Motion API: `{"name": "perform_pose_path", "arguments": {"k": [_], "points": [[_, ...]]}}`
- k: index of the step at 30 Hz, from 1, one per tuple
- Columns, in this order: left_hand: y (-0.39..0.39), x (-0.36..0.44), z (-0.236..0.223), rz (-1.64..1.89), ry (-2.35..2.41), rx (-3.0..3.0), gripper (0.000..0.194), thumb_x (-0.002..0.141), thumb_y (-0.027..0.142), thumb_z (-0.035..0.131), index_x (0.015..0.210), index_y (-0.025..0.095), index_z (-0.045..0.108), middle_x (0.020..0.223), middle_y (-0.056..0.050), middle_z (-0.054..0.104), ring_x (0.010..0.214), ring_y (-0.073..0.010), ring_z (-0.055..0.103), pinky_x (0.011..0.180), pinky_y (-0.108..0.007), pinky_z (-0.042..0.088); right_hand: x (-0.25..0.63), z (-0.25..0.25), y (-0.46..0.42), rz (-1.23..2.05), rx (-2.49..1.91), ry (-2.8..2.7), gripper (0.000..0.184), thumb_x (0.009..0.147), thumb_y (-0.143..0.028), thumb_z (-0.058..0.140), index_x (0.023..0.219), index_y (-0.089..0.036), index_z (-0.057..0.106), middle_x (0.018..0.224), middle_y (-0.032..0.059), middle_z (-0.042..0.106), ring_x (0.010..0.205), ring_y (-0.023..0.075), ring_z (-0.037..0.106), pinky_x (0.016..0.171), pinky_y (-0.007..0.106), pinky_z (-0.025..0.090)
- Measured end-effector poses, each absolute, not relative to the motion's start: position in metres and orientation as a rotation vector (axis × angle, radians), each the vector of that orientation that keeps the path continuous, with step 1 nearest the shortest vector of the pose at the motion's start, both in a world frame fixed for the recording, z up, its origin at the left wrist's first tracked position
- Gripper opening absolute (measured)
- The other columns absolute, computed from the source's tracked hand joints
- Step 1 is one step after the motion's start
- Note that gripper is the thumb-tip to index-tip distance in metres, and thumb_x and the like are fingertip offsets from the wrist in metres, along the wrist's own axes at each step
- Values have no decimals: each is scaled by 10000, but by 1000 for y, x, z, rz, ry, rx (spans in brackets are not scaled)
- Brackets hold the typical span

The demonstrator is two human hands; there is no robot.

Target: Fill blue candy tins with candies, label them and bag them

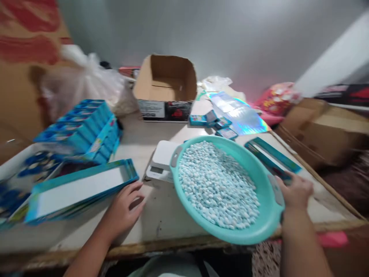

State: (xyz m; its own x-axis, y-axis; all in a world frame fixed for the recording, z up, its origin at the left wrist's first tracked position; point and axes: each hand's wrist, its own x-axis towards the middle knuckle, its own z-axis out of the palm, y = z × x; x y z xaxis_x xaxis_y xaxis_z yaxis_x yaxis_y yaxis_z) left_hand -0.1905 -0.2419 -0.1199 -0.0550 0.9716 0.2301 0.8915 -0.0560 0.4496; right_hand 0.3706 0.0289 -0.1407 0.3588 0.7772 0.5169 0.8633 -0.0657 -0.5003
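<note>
A round turquoise basin (266, 225) full of small pale blue and white pellets sits over part of a white kitchen scale (164, 154). My left hand (127, 206) rests on the table with its thumb and fingers apart, next to the end of a long, shallow blue carton (83, 188) with a white inside. At the basin's right handle, my right hand (295, 192) has its fingers curled at the near end of a narrow blue carton (268, 154); the basin's rim hides part of this grip.
Blue compartment cartons (86, 127) stand on the left by a bin of dark blue pieces (37, 165). An open cardboard box (165, 86) is at the back. Several small blue boxes (226, 132) lie near a shiny sheet (239, 111). The table's front edge (161, 244) runs below.
</note>
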Motion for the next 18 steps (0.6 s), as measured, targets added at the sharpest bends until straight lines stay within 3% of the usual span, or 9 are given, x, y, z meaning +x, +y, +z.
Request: {"name": "perform_pose_path", "arguments": {"k": [2,7,13,18], "points": [[-239,-199,-128,759,2012,2118,170,926,377,601,963,259,717,1378,-85,639,1311,-287,591,1081,-435,529,361,-134,25,-32,-1934,-1416,652,725,-461,588,1247,-79,665,1236,264,480,1282,417,427,1148,551,311],[-230,-215,-144,752,1982,2219,236,913,473,603,958,276,723,1344,-62,659,1273,-298,611,1026,-431,555,365,-142,23,40,-2036,-1373,689,752,-485,602,1365,-172,591,1398,185,408,1297,375,426,1158,556,328],[-227,-213,-139,739,1992,2249,264,910,498,582,896,277,726,1303,-63,690,1220,-304,645,953,-430,592,371,-145,24,-17,-1942,-1340,455,740,-435,636,1121,-186,652,1318,167,475,1258,337,472,1177,523,337],[-226,-208,-129,773,1979,2221,240,904,491,591,865,293,721,1285,-51,702,1186,-316,664,934,-467,611,370,-141,24,-37,-1904,-1317,338,764,-505,660,901,-199,618,1204,150,504,1190,310,505,1157,495,372]]}}
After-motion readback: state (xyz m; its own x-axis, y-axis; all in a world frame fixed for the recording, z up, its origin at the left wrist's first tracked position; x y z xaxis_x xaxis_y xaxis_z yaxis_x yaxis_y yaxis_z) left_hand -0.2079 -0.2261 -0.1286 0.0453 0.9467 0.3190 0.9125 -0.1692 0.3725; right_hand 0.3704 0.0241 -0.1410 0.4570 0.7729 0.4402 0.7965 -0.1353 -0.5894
